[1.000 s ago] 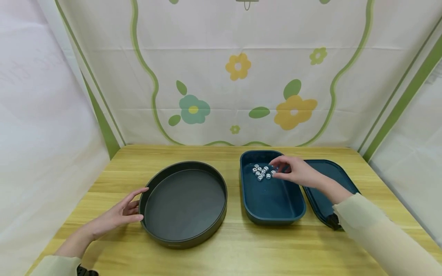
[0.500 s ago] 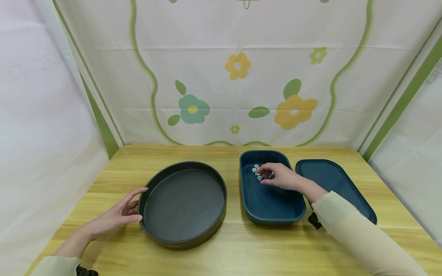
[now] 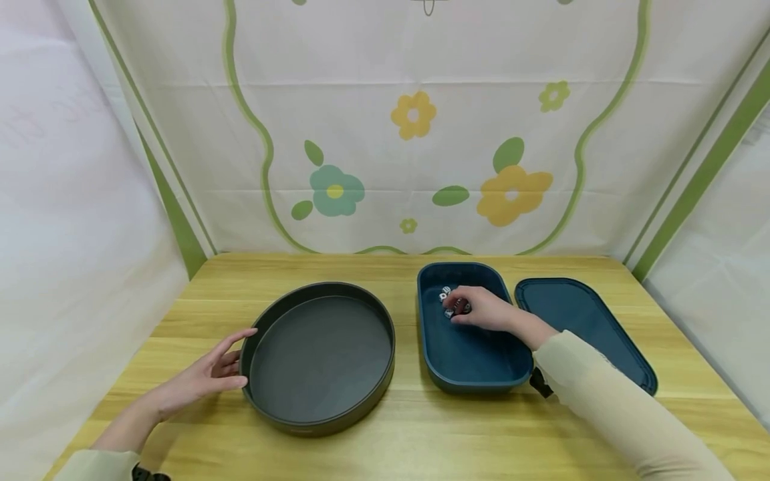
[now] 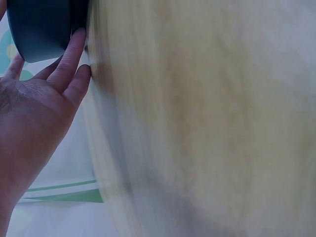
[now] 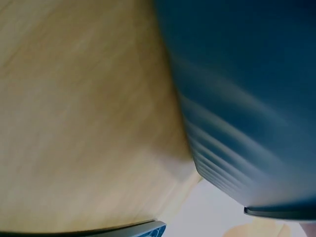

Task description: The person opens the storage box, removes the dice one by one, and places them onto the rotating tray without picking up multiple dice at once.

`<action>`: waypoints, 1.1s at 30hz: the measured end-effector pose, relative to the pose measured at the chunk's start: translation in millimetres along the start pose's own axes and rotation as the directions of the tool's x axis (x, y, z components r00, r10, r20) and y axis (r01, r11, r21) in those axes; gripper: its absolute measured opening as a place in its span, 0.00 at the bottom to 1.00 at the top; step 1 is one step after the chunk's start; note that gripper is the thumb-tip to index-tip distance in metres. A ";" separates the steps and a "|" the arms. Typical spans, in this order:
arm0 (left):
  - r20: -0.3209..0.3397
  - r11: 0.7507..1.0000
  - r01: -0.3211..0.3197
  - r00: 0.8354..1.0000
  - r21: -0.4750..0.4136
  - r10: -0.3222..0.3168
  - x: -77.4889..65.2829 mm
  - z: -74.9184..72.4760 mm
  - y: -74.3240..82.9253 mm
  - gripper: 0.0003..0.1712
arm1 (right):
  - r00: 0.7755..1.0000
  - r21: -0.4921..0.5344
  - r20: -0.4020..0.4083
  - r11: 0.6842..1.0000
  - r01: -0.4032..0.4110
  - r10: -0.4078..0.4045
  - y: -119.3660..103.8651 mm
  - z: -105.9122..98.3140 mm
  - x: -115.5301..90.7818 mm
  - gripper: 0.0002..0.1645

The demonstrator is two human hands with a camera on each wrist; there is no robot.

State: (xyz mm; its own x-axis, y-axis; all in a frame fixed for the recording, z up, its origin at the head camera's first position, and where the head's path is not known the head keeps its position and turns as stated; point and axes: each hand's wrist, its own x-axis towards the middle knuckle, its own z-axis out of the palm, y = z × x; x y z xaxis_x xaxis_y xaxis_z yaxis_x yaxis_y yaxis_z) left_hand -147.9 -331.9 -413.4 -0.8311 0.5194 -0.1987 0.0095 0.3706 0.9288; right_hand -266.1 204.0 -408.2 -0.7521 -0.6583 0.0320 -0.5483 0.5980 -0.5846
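A round dark grey pan (image 3: 321, 361) lies on the table at left. My left hand (image 3: 201, 381) rests at its left side, fingers and thumb extended against the wall; the left wrist view shows fingertips touching the pan (image 4: 42, 29). Right of the pan is a deep blue rectangular container (image 3: 475, 361) holding several white dice (image 3: 446, 292). My right hand (image 3: 484, 308) reaches inside, its fingers curled round some of the dice and partly covering them. Only the container's outer wall (image 5: 256, 98) fills the right wrist view, where the dice are hidden.
A flat blue lid (image 3: 586, 321) lies on the wooden table (image 3: 421, 434), right of the container and partly under the right forearm. White fabric with printed flowers (image 3: 412, 160) stands behind the table, and fabric walls rise on both sides.
My right hand has moved left and lower into the container, from the pile's right edge to over the dice, covering more of them. The left hand and the pan have stayed put.
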 end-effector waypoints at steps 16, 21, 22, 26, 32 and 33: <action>-0.001 1.000 -0.001 1.000 -0.004 0.001 0.3 0.8 1.2 0.44 | 0.998 0.073 0.056 0.997 0.009 -0.014 5.2 7.4 2.4 0.12; -0.002 1.000 0.003 1.000 -0.006 -0.003 -0.2 0.8 2.4 0.44 | 0.998 0.078 0.064 0.997 0.012 -0.017 5.5 9.6 4.7 0.08; -0.002 1.000 0.003 1.000 -0.005 -0.003 -0.3 0.9 2.6 0.44 | 0.998 0.075 0.064 0.997 0.010 -0.014 5.3 10.0 4.8 0.08; -0.005 1.000 0.005 1.000 0.000 -0.005 -0.5 1.6 3.3 0.44 | 0.998 0.078 0.062 0.997 0.000 -0.004 5.4 10.9 4.9 0.07; -0.012 1.000 0.002 1.000 0.009 -0.002 -2.1 2.1 2.9 0.44 | 0.998 0.070 0.059 0.998 -0.003 -0.001 -1.0 4.8 0.1 0.07; -0.013 1.000 0.001 1.000 0.009 0.000 -2.5 2.0 2.8 0.44 | 0.998 0.068 0.057 0.998 0.000 -0.004 -3.0 2.7 -1.3 0.07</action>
State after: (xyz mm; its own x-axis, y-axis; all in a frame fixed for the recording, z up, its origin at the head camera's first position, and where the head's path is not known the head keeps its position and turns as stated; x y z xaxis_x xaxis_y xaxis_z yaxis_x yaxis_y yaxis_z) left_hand -144.8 -330.7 -410.9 -0.8382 0.5094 -0.1951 0.0144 0.3781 0.9257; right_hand -262.5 201.8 -408.7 -0.7279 -0.6856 -0.0121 -0.5222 0.5657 -0.6382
